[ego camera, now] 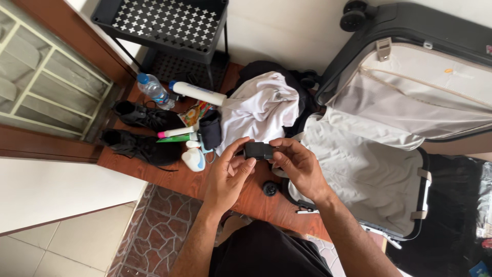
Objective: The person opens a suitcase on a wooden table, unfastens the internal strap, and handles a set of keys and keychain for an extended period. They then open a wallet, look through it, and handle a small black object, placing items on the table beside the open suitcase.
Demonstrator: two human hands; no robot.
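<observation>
There is just one camera, and it sits on the person's head. It looks straight down, close over the hands, with the floor far below. The open suitcase [389, 169] lies toward three o'clock.

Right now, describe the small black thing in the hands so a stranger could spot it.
Start at the open suitcase lying on the floor. At its left edge both hands meet, left hand and right hand. Pinched between their fingertips is a small black boxy item, the only object held off the floor.

Open grey suitcase [410, 169], white shirt [259, 110], black shoes [136, 131] — water bottle [154, 91] beside them.
</observation>
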